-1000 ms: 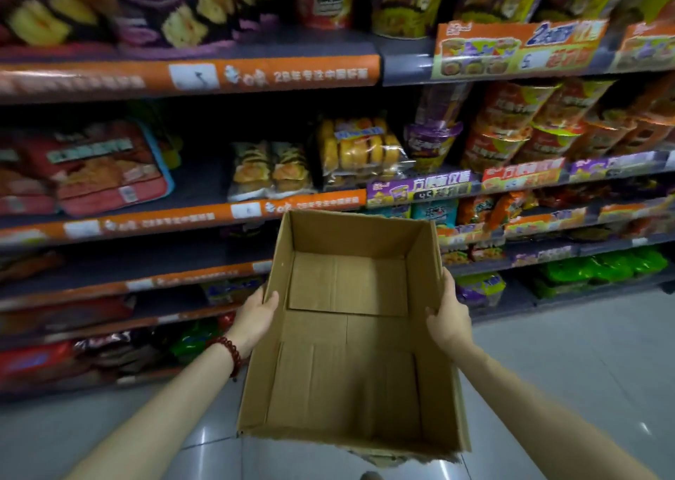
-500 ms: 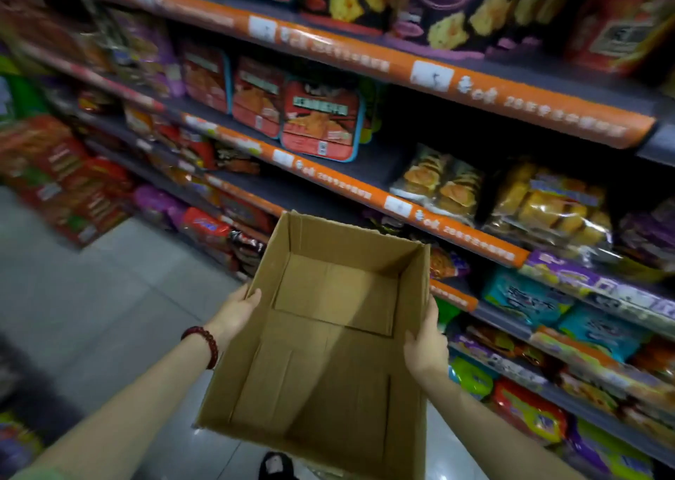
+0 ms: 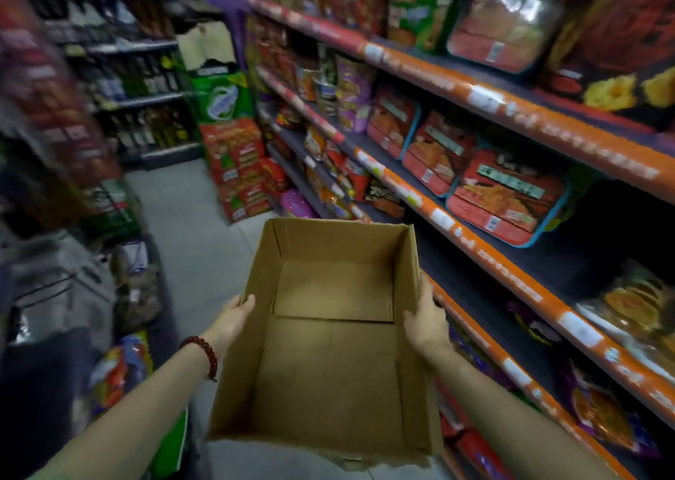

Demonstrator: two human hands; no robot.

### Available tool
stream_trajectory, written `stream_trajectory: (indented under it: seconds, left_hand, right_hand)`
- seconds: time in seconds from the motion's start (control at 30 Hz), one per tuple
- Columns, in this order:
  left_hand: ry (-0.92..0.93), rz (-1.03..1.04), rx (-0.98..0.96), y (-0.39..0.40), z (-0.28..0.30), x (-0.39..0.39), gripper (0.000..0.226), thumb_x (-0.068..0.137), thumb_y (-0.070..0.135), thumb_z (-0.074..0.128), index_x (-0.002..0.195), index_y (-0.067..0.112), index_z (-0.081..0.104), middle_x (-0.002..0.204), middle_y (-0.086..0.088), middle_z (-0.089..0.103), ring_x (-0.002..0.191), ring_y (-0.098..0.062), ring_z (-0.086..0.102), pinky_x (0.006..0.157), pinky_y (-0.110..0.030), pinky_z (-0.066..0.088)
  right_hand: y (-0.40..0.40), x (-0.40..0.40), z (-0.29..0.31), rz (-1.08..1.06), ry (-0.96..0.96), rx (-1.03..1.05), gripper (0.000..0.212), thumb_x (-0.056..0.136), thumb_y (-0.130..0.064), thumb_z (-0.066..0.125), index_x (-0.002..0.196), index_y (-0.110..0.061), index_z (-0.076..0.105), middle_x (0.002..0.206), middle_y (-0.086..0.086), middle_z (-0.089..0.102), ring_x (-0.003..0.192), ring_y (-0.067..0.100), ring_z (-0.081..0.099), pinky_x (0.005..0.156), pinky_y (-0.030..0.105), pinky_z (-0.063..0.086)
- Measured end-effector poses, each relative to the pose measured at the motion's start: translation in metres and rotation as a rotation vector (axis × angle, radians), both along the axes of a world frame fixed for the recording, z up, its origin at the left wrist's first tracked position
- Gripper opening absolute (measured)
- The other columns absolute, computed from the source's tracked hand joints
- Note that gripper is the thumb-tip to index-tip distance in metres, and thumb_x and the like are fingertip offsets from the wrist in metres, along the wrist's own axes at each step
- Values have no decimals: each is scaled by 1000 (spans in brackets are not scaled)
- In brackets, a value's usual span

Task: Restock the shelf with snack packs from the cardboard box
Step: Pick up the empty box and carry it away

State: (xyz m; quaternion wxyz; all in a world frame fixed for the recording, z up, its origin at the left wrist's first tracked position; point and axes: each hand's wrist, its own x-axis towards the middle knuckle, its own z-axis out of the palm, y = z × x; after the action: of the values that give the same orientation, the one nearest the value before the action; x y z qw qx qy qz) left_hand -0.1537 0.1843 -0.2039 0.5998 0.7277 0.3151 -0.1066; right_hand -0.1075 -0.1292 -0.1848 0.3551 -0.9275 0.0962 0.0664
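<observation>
An open brown cardboard box (image 3: 328,370) hangs in front of me above the aisle floor, and nothing lies inside it. My left hand (image 3: 230,320) holds its left wall; a dark red bead bracelet circles that wrist. My right hand (image 3: 425,324) holds the right wall, fingers wrapped under the outside. The shelf (image 3: 475,245) with orange price strips runs along my right, stocked with red snack packs (image 3: 507,194) and yellow-orange packs (image 3: 635,304).
Grey tiled aisle floor (image 3: 193,224) stretches ahead. A stack of red and green cartons (image 3: 237,165) stands at the shelf's far end. Bottle shelves (image 3: 138,88) fill the back left. Bags and packs (image 3: 120,362) crowd the floor at my left.
My view has swung left, from facing the shelf to looking down the aisle, so the shelf now lies on my right. Both hands keep the same hold on the box.
</observation>
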Motion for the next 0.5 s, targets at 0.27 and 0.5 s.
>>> stream_trajectory:
  seconds: [0.27,0.5]
  left_hand:
    - [-56,243,-68,87,10,32,63,97,45,42,150,15,25,153,-3,32,140,-28,32,116,-47,26]
    - [-95,376,-52,152,3,87,48,100,39,38,142,14,39,137,-3,49,127,-29,47,109,-44,37]
  right_hand:
    - [97,100,22,243,-78,2,82,89,-10,54,149,-37,6,129,17,56,114,41,54,91,45,47]
    - [186,203,18,375,-60,-9,78,90,-11,55,149,-35,10,131,18,56,114,38,57,95,43,47]
